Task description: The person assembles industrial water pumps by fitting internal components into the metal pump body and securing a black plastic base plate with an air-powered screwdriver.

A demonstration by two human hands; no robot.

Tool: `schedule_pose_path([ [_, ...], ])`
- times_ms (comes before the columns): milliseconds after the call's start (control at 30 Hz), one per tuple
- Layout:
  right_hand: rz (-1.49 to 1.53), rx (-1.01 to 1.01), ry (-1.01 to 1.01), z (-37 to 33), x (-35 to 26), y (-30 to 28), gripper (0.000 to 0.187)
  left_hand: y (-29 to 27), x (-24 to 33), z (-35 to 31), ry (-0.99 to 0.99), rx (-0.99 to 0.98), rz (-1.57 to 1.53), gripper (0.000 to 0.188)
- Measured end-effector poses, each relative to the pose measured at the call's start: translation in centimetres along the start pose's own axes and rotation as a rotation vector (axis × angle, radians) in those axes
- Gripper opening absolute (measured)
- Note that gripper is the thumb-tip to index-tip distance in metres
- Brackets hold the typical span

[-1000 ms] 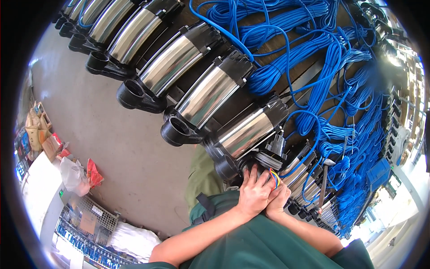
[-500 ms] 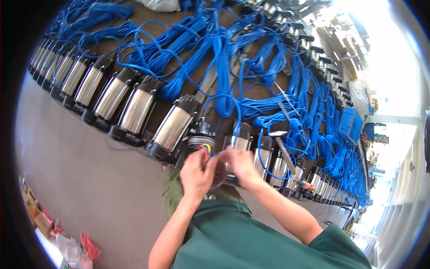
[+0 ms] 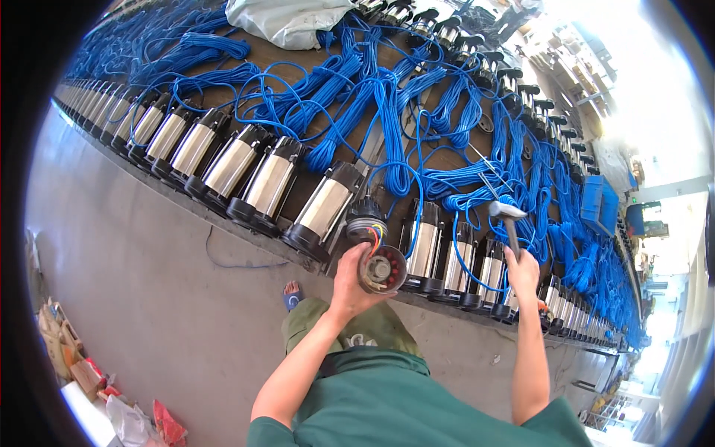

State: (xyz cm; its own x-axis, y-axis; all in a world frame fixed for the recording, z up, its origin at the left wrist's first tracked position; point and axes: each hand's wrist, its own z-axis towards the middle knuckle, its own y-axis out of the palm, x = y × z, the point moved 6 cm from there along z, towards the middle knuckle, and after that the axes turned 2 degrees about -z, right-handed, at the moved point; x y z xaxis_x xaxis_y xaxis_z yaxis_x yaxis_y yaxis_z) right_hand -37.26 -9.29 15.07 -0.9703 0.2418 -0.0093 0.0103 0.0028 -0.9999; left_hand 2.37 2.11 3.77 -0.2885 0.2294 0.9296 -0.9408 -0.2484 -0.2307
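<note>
My left hand is closed around an open metal motor housing, tilted so its round mouth faces up. Dark red parts and a grey round core show inside it. Coloured wires run from the housing to a black ribbed pump part at the table edge. Farther right, my right hand grips the handle of a hammer, head upward, above the row of pumps. A silver and black pump stands just left of the housing, and another pump just right.
Silver and black pumps line the near table edge, with more along the far edge. Coiled blue cables cover much of the brown tabletop. A white sack lies at the back, a blue crate at the right. Bags lie on the floor.
My right hand has left the wires near my left hand, moved right and taken hold of the hammer, which lay on the table. The housing's open mouth now shows in my left hand.
</note>
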Motion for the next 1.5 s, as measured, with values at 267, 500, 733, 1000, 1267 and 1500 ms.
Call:
schedule_pose_path([
  [267,1.064,-0.267,0.148,-20.6,-11.8,0.5,0.035,1.4,-2.1,0.1,0.018,0.024,-0.095,0.106],
  [500,1.024,-0.294,0.143,-25.6,-14.0,5.0,0.048,1.6,-3.3,-0.4,0.002,-0.025,-0.173,0.11],
  [733,0.528,-0.243,-0.053,-24.2,-14.7,5.4,0.062,2.4,-5.0,-0.9,0.058,0.04,-0.152,0.109],
  [1000,0.585,-0.195,-0.056,-24.7,-15.2,6.2,0.057,1.7,-4.2,-0.5,0.056,0.037,-0.218,0.099],
  [1267,0.753,-0.156,0.061,-24.9,-14.4,2.3,0.048,0.3,-1.0,-0.5,0.173,0.164,-0.167,0.112],
  [1500,1.075,-0.283,0.157,-22.6,-17.8,0.0,0.027,0.8,-0.9,-0.3,0.184,0.188,-0.185,0.108],
])
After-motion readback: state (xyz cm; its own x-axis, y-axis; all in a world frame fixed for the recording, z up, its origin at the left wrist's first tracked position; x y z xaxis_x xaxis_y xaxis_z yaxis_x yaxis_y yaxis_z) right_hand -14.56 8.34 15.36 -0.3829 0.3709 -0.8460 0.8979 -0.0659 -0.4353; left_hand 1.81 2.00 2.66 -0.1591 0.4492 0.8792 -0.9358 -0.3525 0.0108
